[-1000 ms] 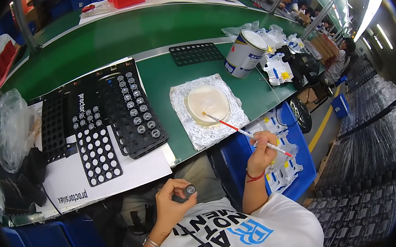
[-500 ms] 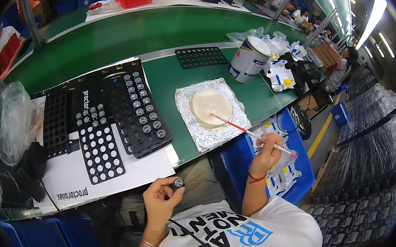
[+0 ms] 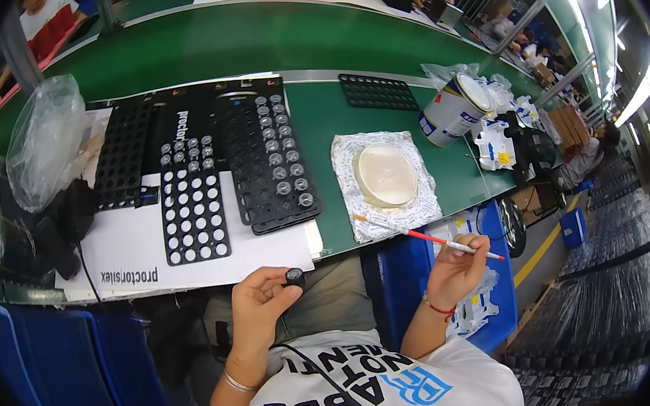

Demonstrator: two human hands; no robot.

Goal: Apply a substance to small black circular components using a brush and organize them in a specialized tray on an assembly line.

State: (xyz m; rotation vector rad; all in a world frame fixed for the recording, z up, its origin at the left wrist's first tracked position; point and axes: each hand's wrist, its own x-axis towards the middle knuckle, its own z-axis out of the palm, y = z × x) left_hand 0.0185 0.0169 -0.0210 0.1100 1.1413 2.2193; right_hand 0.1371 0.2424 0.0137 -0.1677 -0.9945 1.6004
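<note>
Presently, the workroom is lit by bright tube lamps; on its right rise film-wrapped stacks (image 3: 598,278), and other people work beyond the table (image 3: 314,133). This table is green, and a blue bin (image 3: 505,291) with white plastic parts stands beside its near edge, at the right. On the left lie black trays: one (image 3: 262,201) carries shiny-topped round pieces, and another (image 3: 200,258) carries white discs too. A tin (image 3: 450,116) stands farther back, at the right. Nearer, a crumpled printed sheet (image 3: 346,162) lies under a round dish (image 3: 361,180) of cream-coloured matter, which is ahead of both hands, between them. The right hand (image 3: 457,272) grasps a thin brush (image 3: 422,237) by its handle; the bristles appear over the sheet, outside the dish, but I cannot tell whether they touch it. The left hand (image 3: 263,307) pinches a small black knob (image 3: 294,276) at its fingertips, above the lap.
</note>
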